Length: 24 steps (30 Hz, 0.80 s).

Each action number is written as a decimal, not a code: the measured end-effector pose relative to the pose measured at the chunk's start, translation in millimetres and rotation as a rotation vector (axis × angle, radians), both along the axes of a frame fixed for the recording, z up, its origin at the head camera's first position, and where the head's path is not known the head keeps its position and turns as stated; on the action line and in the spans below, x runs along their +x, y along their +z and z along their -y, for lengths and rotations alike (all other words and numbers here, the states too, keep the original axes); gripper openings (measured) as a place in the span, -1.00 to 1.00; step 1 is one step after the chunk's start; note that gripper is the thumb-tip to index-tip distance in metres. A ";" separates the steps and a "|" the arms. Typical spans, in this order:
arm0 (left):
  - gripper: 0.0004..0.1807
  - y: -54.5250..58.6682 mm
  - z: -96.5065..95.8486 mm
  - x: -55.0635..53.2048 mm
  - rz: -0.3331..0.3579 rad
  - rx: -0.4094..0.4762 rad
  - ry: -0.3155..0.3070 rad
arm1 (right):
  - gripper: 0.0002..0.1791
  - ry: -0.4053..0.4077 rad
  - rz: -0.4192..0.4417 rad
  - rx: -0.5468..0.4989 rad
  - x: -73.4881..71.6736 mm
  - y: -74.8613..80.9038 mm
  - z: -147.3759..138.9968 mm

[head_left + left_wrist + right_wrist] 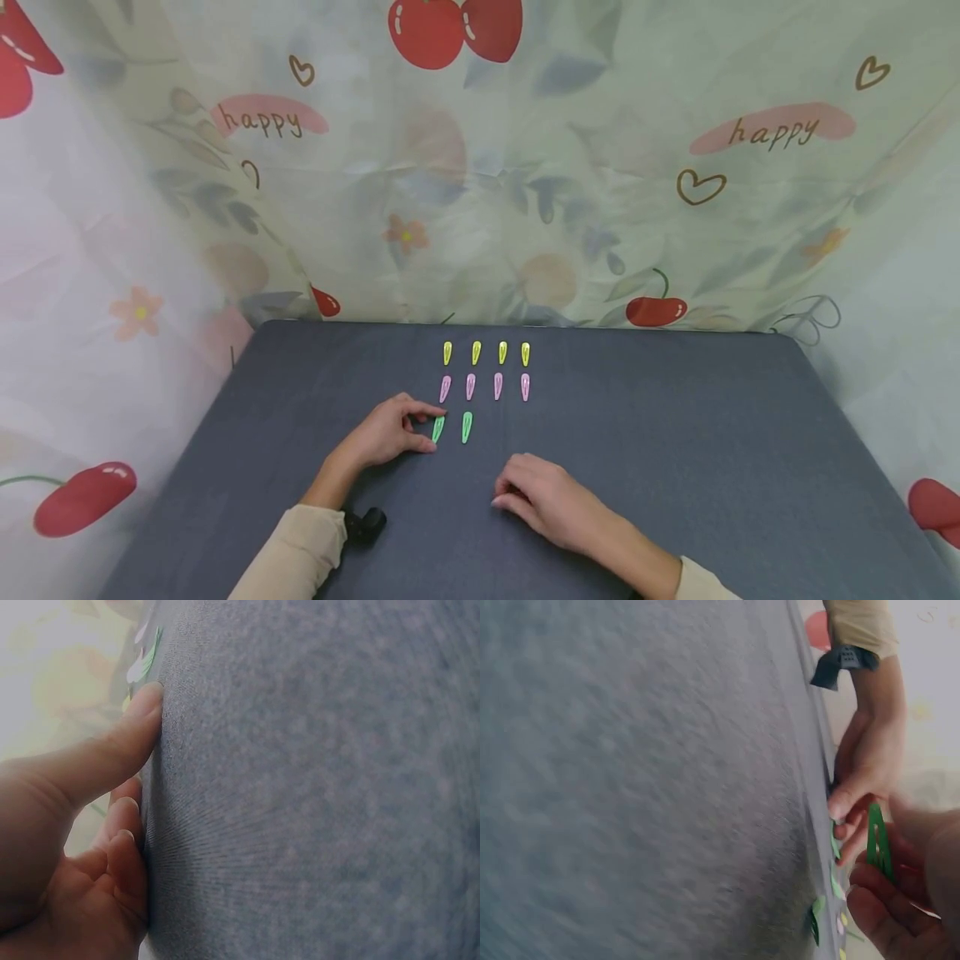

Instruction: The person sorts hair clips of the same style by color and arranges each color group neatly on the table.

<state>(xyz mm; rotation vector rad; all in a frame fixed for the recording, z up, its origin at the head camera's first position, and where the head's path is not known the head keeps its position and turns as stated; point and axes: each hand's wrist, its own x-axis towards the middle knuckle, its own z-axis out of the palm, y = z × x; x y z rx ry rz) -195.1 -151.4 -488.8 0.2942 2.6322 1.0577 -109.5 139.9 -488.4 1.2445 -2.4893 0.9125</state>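
My left hand (390, 429) rests at the left end of the front row. Its forefinger and thumb pinch the two ends of a green hair clip (438, 429) lying on the table. Beside that lies a second green hair clip (467, 427). Lower and to the right, my right hand (546, 504) hovers over the cloth with curled fingers. The right wrist view shows another green hair clip (879, 840) held in its fingers; from the head view that clip is hidden. A further green hair clip (816, 921) lies on the table in the right wrist view.
Behind the green clips runs a row of pink hair clips (471, 387), then a row of yellow hair clips (476, 352). Everything lies on a dark grey cloth-covered table (675, 433). A printed curtain (480, 167) hangs around its back and sides.
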 end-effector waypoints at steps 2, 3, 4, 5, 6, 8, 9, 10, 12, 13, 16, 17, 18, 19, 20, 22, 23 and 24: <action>-0.48 0.4 -0.1 0.5 0.003 -0.004 0.001 | -0.87 -0.044 0.045 -0.030 -3.3 1.3 -0.9; -0.49 0.3 0.0 0.4 0.003 -0.007 0.001 | -0.89 -0.071 0.078 -0.046 -5.3 1.9 -1.3; -0.49 0.2 -0.2 0.4 0.007 -0.010 0.003 | -0.90 -0.096 0.117 -0.061 -7.3 2.1 -1.8; -0.48 0.3 -0.3 0.3 0.011 -0.011 0.006 | -0.88 -0.121 0.157 -0.075 -9.3 2.3 -2.4; -0.48 0.3 -0.1 0.3 0.015 -0.013 0.008 | -0.84 -0.147 0.194 -0.084 -11.5 2.7 -2.8; -0.48 0.8 -0.3 0.2 0.022 -0.010 0.009 | -0.72 -0.194 0.265 -0.098 -15.8 3.1 -3.7; -0.48 1.1 -0.2 0.2 0.022 -0.010 0.009 | -0.67 -0.214 0.303 -0.111 -18.2 3.2 -3.8; -0.48 1.2 -0.2 0.1 0.025 -0.007 0.010 | -0.64 -0.232 0.335 -0.122 -20.9 2.9 -3.6; -0.48 0.9 0.0 -0.6 0.025 -0.005 0.008 | -0.63 -0.268 0.400 -0.152 -26.9 2.1 -2.6; -0.48 0.8 0.2 -0.7 0.022 -0.004 0.005 | -0.66 -0.286 0.436 -0.168 -30.2 1.7 -1.8; -0.48 0.0 1.0 -1.3 0.019 -0.005 0.001 | -0.80 -0.354 0.509 -0.185 -41.0 0.6 1.4; -0.48 -0.1 1.1 -1.4 0.017 -0.006 -0.002 | -0.83 -0.376 0.526 -0.187 -44.8 0.4 2.7; -0.48 -0.3 1.3 -1.6 0.017 -0.005 -0.003 | -0.86 -0.396 0.537 -0.185 -48.7 0.3 4.3; -0.48 -0.3 1.3 -1.6 0.017 -0.006 -0.003 | -0.88 -0.413 0.542 -0.182 -52.5 0.2 6.0; -0.48 -0.2 1.1 -1.7 0.019 -0.005 -0.003 | -0.88 -0.430 0.540 -0.179 -56.5 0.0 7.9; -0.48 -0.2 1.0 -1.7 0.018 0.000 -0.004 | -0.89 -0.453 0.540 -0.188 -64.5 -1.1 12.3; -0.48 -0.4 0.9 -1.8 0.016 0.004 -0.005 | -0.89 -0.461 0.536 -0.193 -68.1 -1.5 14.5; -0.48 -0.5 0.9 -1.8 0.013 0.006 -0.007 | -0.90 -0.470 0.533 -0.195 -71.6 -2.5 16.6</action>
